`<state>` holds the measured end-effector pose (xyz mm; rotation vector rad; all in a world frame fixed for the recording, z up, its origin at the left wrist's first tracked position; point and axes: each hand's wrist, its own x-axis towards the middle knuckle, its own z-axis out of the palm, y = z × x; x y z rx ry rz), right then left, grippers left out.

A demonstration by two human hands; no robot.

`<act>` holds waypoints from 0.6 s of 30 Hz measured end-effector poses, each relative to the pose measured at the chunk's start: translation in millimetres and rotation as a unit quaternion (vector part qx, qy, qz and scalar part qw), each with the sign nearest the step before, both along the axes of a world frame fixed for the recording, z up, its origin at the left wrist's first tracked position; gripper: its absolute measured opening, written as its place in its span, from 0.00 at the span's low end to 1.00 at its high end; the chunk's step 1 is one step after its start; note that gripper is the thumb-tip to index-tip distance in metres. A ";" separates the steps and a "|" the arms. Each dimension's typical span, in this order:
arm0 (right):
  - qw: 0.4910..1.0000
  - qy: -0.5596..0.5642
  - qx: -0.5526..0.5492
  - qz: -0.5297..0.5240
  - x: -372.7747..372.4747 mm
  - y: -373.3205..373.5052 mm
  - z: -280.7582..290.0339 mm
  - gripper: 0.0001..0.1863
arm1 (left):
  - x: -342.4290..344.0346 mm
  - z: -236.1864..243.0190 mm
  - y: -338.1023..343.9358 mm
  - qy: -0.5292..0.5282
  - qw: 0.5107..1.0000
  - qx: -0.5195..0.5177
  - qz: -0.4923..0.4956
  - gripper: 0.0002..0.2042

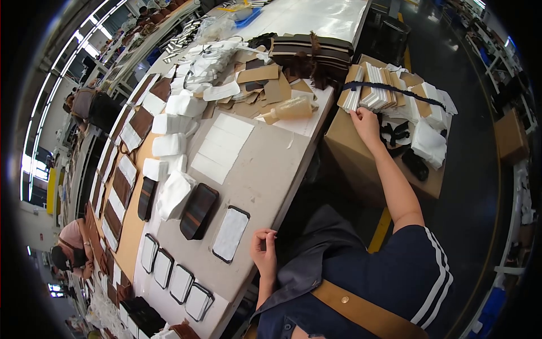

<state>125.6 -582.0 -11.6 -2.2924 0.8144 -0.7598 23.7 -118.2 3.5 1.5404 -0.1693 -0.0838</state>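
My right arm stretches out to an open cardboard box (361,161) beside the table. There my right hand (366,123) has its fingertips closed at the near end of a stack of thin white pieces (372,90). A dark blue band (403,90) lies across this stack. Close to the table's near edge, my left hand (263,250) is held with its fingers curled, and nothing shows in it. The nearest thing to it is a white rectangular panel with black edging (231,233), lying flat on the table. Past that lies a dark brown stack of pieces (199,212).
Several small black-edged white panels (182,282) line the table's near left. White bundles (168,144), brown strips (121,189) and a white sheet (223,146) lie farther up. Cardboard scraps, a squeeze bottle (292,109) and a dark brown stack (310,56) are at the back.
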 end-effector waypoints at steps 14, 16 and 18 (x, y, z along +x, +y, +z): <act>0.998 -0.044 -0.033 -0.015 0.8 4.8 3.6 0.19 | 2.6 -4.5 2.6 -0.004 1.000 0.010 -0.006 0.06; 0.997 -0.056 -0.045 -0.021 -2.7 2.1 3.2 0.19 | 2.7 -6.8 1.9 -0.003 1.000 0.009 -0.005 0.06; 0.995 -0.077 -0.066 -0.024 -9.5 2.0 8.3 0.19 | -0.1 -4.5 1.0 -0.001 1.000 0.011 0.000 0.06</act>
